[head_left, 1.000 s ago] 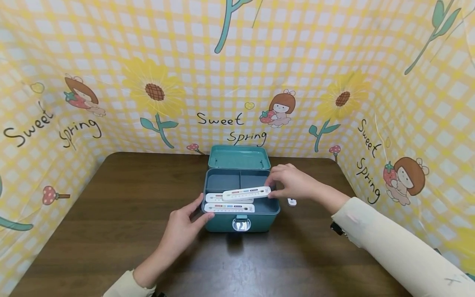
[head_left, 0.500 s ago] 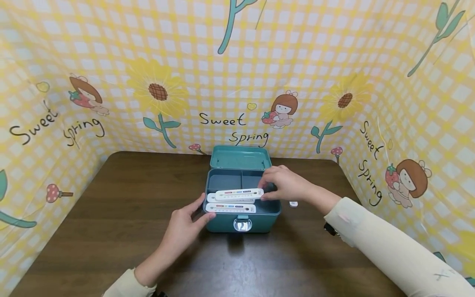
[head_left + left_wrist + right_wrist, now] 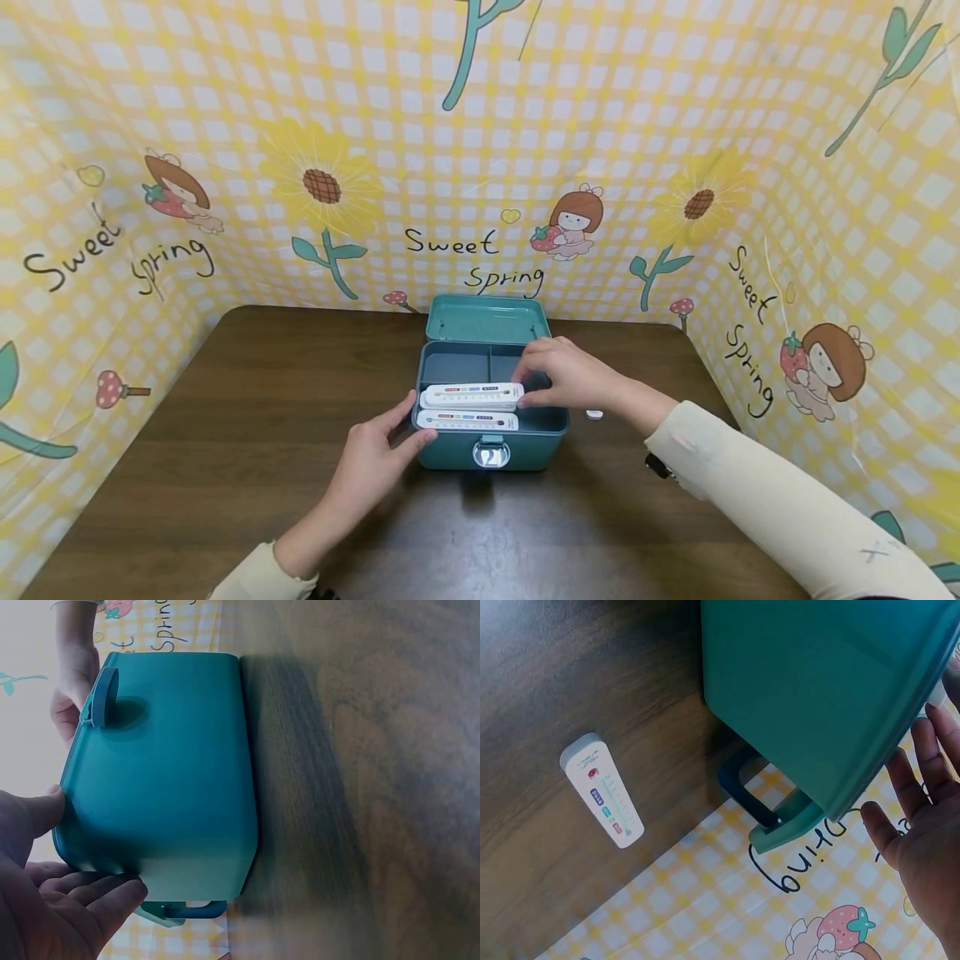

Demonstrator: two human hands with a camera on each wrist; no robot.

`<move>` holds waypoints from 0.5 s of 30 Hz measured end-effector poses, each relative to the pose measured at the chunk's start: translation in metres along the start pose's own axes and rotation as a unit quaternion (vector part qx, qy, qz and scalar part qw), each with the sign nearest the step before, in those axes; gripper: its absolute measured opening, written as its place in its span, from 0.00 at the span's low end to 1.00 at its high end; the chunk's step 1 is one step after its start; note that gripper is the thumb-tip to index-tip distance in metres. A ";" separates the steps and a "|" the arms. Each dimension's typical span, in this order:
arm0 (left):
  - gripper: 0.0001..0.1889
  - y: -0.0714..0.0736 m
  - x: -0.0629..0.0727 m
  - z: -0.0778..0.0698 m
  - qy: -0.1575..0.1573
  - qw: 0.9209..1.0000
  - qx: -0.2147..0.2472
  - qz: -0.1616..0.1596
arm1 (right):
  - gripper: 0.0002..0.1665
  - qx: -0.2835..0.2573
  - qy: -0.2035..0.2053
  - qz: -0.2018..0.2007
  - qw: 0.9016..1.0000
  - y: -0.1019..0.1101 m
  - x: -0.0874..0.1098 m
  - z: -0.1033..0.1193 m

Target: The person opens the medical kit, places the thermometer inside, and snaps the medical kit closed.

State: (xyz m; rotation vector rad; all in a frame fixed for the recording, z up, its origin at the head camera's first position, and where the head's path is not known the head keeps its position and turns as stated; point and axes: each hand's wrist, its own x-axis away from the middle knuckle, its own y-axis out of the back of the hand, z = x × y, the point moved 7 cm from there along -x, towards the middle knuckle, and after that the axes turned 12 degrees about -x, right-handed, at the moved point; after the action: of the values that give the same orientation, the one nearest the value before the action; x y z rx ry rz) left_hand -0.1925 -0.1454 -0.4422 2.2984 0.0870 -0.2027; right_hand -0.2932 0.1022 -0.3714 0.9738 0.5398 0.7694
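On the table [image 3: 225, 433], right of the open teal box [image 3: 446, 454], we see a loose thermometer [image 3: 601, 791]; the right hand [image 3: 566, 375] (pinching a white thermometer [image 3: 468, 393] inside the box's front part) blocks our view of the right rear corner. The left hand [image 3: 367, 458], fingers fairly straight, touches the near left corner. Compared with a second ago, the pinched one sits flatter, farther left.

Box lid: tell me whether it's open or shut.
Open: the lid is tipped back behind the box, leaving the thermometers inside visible.
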 end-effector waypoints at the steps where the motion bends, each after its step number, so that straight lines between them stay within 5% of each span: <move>1: 0.39 0.000 0.000 0.000 0.000 1.000 0.001 -0.001 | 0.16 0.001 -0.003 -0.001 1.000 -0.001 0.000 -0.001; 15: 0.39 0.001 0.000 0.002 0.002 1.000 0.011 -0.008 | 0.16 -0.025 -0.011 -0.054 0.998 -0.015 0.004 -0.006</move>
State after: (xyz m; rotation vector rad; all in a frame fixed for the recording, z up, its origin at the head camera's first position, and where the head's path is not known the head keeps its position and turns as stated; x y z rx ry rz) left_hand -0.1922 -0.1478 -0.4429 2.3210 0.1042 -0.2089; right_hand -0.2902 0.1030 -0.3873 0.8995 0.5470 0.6724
